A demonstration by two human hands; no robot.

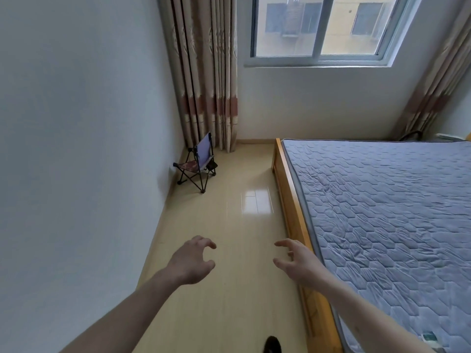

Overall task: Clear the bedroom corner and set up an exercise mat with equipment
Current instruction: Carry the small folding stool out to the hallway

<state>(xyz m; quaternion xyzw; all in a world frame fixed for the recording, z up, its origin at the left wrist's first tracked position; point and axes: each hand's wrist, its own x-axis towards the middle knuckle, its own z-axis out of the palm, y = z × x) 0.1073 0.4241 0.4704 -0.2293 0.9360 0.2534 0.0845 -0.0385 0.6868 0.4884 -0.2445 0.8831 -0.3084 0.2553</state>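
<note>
A small folding camp chair (198, 163) with a lilac backrest and black frame stands in the far corner, close to the left wall and the curtain. Both my arms reach forward over the pale wood floor (229, 289), well short of the chair. My left hand (191, 261) holds nothing, its fingers curled and apart. My right hand (295, 261) is also empty with fingers spread, hovering beside the bed's wooden side rail. No exercise mat or equipment shows in this view.
A bed with a blue-grey quilted mattress (382, 212) and orange wooden frame (290, 200) fills the right side. Patterned curtains (206, 72) hang in the corner beside a window (323, 29). A white wall (76, 149) bounds the left. A dark shoe (272, 345) shows at the bottom edge.
</note>
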